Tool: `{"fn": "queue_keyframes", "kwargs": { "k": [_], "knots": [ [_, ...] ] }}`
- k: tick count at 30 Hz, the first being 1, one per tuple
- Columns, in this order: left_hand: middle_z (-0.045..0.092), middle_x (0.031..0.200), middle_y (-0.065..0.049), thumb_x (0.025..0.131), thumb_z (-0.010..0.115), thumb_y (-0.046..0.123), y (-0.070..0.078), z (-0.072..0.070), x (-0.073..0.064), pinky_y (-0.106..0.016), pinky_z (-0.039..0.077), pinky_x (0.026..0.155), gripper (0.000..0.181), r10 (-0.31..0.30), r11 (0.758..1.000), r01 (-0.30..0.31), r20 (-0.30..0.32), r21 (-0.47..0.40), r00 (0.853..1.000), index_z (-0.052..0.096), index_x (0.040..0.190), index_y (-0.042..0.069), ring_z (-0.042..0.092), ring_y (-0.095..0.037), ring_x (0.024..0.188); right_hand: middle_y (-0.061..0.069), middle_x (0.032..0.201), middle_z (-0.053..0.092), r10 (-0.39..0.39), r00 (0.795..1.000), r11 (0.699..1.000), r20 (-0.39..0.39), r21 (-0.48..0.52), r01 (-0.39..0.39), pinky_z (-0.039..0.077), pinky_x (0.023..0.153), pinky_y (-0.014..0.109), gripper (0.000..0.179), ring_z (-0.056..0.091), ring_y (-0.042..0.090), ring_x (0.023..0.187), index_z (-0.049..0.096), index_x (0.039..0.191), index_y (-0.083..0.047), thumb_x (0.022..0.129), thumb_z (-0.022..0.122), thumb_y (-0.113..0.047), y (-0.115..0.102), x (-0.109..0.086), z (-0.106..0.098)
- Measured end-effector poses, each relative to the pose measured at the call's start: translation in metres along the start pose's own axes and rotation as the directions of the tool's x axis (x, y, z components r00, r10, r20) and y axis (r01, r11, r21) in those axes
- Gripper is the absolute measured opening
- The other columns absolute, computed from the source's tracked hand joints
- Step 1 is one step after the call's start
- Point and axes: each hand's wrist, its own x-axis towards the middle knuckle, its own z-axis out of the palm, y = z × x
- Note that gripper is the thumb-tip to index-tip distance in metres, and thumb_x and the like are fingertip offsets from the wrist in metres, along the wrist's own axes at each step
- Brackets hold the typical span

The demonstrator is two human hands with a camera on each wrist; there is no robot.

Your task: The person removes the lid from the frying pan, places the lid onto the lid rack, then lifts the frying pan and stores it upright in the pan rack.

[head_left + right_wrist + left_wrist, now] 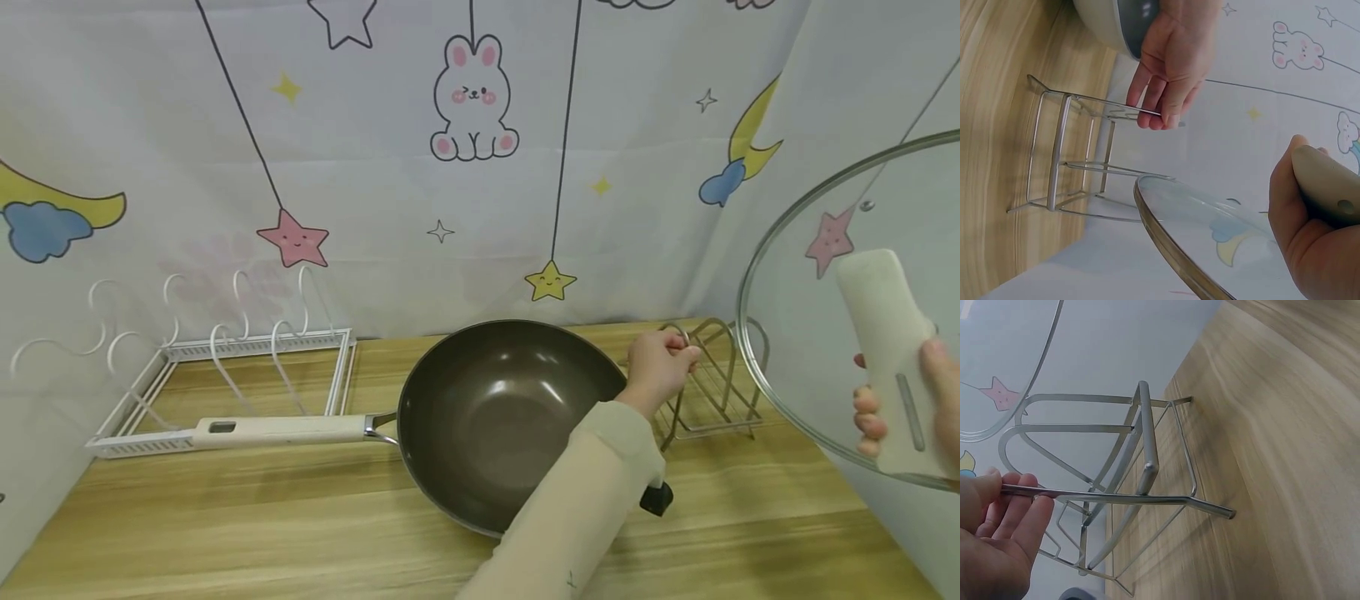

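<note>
Worktop (262,517) wood-grained; pale cloth (375,125) hung behind, printed with a rabbit, stars, moons. White hooped rack (142,443) far left, wok (510,433) mid-worktop, its cream handle pointing that way. Wire rack (712,431) just right of the wok. Left hand (658,371) pinches its end loop; left wrist view shows fingers under the wire, mostly hidden from the head view. Right hand (941,400) wraps the glass lid (806,200) by its grip, aloft; right wrist view puts rim near hoops, contact unclear. Wok's dark interior faces up.

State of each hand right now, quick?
Left hand: closed, pinching the metal rack.
Right hand: closed, holding the glass lid by its handle.
</note>
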Motion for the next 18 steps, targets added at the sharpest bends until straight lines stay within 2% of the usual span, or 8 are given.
{"fn": "queue_keyframes", "kwargs": {
  "k": [5,11,18],
  "knots": [
    [0.068,0.071,0.004,0.085,0.071,0.018,0.002,0.0,0.0,-0.018,0.047,0.054,0.007,0.009,1.0,-0.009,-0.002,0.001,1.0,0.07,0.086,0.011,0.06,-0.004,0.062,0.018,0.089,0.067,0.0,1.0,1.0,-0.007,-0.01,0.0,0.058,0.057,0.042,0.068,0.067,0.026,0.07,0.043,0.127,-0.006,0.098,-0.013,-0.034,0.0,0.001,0.001],
    [0.067,0.073,0.004,0.085,0.07,0.019,0.004,-0.001,0.0,-0.018,0.047,0.055,0.008,0.021,1.0,-0.021,0.005,0.004,1.0,0.07,0.088,0.011,0.061,-0.004,0.063,0.015,0.086,0.068,0.007,0.997,0.996,-0.072,-0.088,-0.013,0.057,0.054,0.04,0.063,0.067,0.024,0.067,0.044,0.126,-0.009,0.1,-0.009,-0.033,-0.001,0.002,0.005],
    [0.065,0.069,0.005,0.085,0.071,0.018,0.0,-0.001,-0.001,-0.018,0.045,0.055,0.008,0.03,0.999,-0.029,-0.01,0.019,1.0,0.069,0.081,0.012,0.055,-0.003,0.061,0.013,0.086,0.067,0.045,0.992,0.992,-0.118,-0.112,-0.058,0.058,0.057,0.038,0.059,0.066,0.021,0.067,0.046,0.123,-0.011,0.101,-0.004,-0.032,0.003,0.0,0.011]
  ]
}}
